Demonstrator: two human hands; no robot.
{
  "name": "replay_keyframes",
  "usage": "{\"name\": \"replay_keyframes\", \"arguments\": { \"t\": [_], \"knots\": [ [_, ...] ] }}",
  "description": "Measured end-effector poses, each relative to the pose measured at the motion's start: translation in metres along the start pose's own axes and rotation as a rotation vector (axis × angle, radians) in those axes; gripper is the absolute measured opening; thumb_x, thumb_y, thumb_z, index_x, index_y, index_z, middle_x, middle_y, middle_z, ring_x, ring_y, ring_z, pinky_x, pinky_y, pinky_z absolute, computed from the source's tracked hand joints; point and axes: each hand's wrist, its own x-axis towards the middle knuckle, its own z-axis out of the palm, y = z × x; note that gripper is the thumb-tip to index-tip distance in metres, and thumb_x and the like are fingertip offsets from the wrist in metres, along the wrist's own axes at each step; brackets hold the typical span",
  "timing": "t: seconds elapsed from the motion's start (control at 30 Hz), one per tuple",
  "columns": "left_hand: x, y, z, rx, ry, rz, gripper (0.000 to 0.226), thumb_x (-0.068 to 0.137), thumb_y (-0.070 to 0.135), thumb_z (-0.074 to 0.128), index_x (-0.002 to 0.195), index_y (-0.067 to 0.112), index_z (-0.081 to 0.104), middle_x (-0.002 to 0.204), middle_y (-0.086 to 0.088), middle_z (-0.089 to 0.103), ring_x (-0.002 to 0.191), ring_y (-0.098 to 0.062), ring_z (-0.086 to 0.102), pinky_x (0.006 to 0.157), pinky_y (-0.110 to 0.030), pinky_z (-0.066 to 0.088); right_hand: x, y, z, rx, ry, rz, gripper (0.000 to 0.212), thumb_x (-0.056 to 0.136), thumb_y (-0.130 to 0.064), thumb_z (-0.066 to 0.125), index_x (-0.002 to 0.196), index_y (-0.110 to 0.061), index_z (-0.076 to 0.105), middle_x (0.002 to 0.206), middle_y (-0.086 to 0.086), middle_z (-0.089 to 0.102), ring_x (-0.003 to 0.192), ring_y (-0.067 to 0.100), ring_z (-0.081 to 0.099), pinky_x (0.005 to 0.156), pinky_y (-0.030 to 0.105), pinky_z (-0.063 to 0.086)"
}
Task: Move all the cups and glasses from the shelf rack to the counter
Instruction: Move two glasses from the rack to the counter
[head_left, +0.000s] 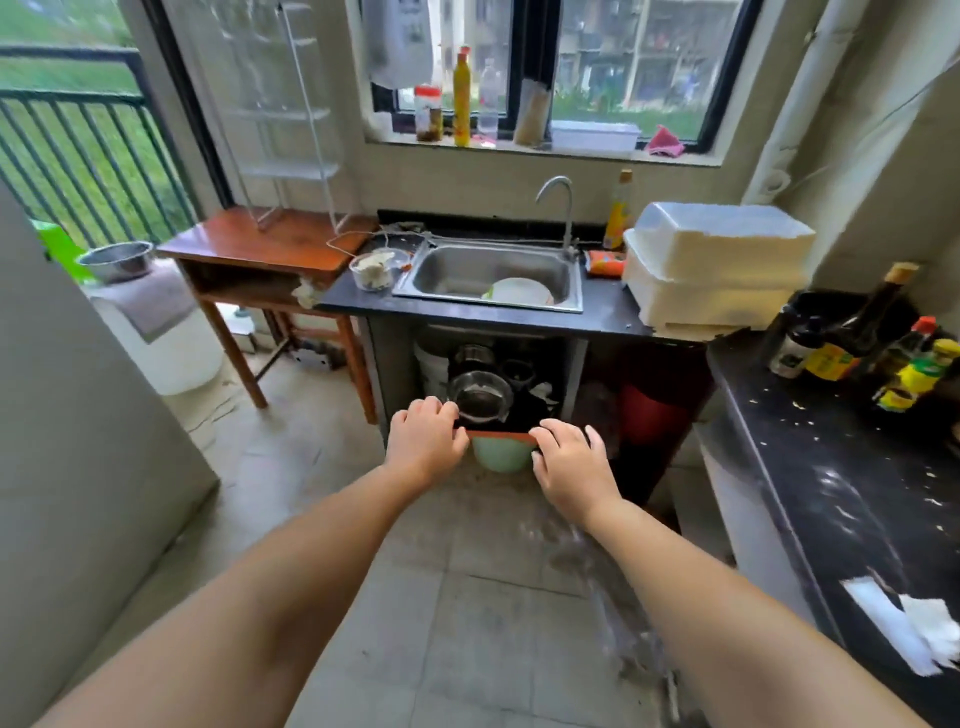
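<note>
**Both hands on a tray, glass at its upper left**

Kitchen corner with a window along the top of the frame, a steel sink (488, 278) set in a dark worktop (602, 306) at centre, and an open cupboard space below it. We hold out both arms toward that space. Our left hand (428, 439) curls its fingers over the left end of an orange-edged tray (501, 435); our right hand (569, 467) lies over the right end with fingers loosely bent, and we cannot tell how firmly it grips. On the tray, just above and right of the left hand, sits a clear glass (480, 397), mouth tipped toward us; a pale green cup (501, 456) shows below the tray edge, between the two hands. A white wire shelf rack (291, 119) stands on the wooden table (260, 244) at upper left, and we see nothing on it.

We judge the worktop lies straight up the frame from the hands, so the load must rise before going forward. The tray's long axis runs left to right, both hands equally near.
</note>
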Motion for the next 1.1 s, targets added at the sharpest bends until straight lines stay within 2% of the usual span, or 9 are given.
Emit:
{"name": "replay_keyframes", "arguments": {
  "t": [0.03,0.17,0.23,0.47,0.6,0.77,0.97,1.1],
  "knots": [
    [0.000,-0.023,-0.006,0.003,0.002,-0.029,0.037,0.095,0.036,0.043,0.123,0.016,0.056,0.124,-0.007,0.057,0.120,-0.026,0.050,0.098,-0.038,0.040,0.015,-0.021,0.004,0.009,0.009,-0.035,0.036,0.093,-0.024,0.048,0.125,-0.012,0.059,0.133,0.007,0.058,0.124,0.027,0.053,0.111,0.054,0.029],
    [0.009,-0.094,-0.017,-0.020,0.026,-0.150,0.035,0.094,0.036,0.042,0.120,0.017,0.057,0.121,-0.007,0.057,0.115,-0.026,0.051,0.098,-0.040,0.044,0.067,-0.080,0.022,0.017,0.040,-0.141,0.032,0.084,-0.023,0.056,0.113,-0.013,0.066,0.119,0.009,0.067,0.109,0.029,0.064,0.102,0.056,0.040],
    [0.014,-0.115,-0.016,-0.023,0.025,-0.176,0.035,0.094,0.037,0.042,0.118,0.019,0.057,0.118,-0.006,0.058,0.112,-0.025,0.053,0.097,-0.041,0.046,0.087,-0.097,0.027,0.009,0.022,-0.183,0.031,0.086,-0.023,0.058,0.115,-0.014,0.065,0.121,0.008,0.066,0.111,0.029,0.064,0.103,0.055,0.039],
    [0.090,-0.189,-0.031,-0.024,0.086,-0.254,0.028,0.094,0.035,0.043,0.110,0.020,0.060,0.111,-0.003,0.058,0.105,-0.020,0.054,0.094,-0.038,0.046,0.206,-0.155,0.045,0.072,-0.039,-0.314,0.039,0.099,-0.029,0.039,0.136,-0.019,0.047,0.144,0.003,0.046,0.135,0.023,0.042,0.117,0.045,0.019],
    [0.145,-0.225,-0.048,-0.022,0.077,-0.288,0.028,0.095,0.033,0.042,0.111,0.019,0.060,0.113,-0.002,0.059,0.107,-0.020,0.054,0.095,-0.036,0.045,0.285,-0.177,0.051,0.065,-0.068,-0.382,0.040,0.099,-0.031,0.037,0.138,-0.021,0.044,0.145,0.001,0.044,0.137,0.021,0.039,0.119,0.044,0.021],
    [0.201,-0.278,-0.070,-0.092,0.126,-0.326,0.026,0.096,0.030,0.041,0.111,0.017,0.059,0.113,-0.004,0.059,0.111,-0.021,0.053,0.095,-0.037,0.041,0.382,-0.207,0.061,0.052,-0.049,-0.423,0.037,0.098,-0.030,0.040,0.133,-0.019,0.047,0.137,0.002,0.051,0.130,0.022,0.047,0.114,0.042,0.031],
    [0.266,-0.394,-0.087,-0.076,0.162,-0.370,0.029,0.096,0.030,0.041,0.111,0.016,0.060,0.117,-0.005,0.059,0.112,-0.024,0.052,0.096,-0.037,0.042,0.489,-0.295,0.092,0.061,-0.066,-0.477,0.037,0.099,-0.029,0.038,0.134,-0.020,0.046,0.137,0.001,0.050,0.129,0.021,0.046,0.114,0.042,0.029],
    [0.313,-0.468,-0.097,-0.077,0.184,-0.381,0.029,0.094,0.028,0.041,0.109,0.016,0.062,0.116,-0.006,0.058,0.112,-0.025,0.051,0.095,-0.038,0.041,0.548,-0.351,0.115,0.074,-0.012,-0.465,0.037,0.098,-0.028,0.039,0.134,-0.019,0.046,0.136,0.001,0.050,0.126,0.022,0.047,0.112,0.042,0.030]
  ]
}}
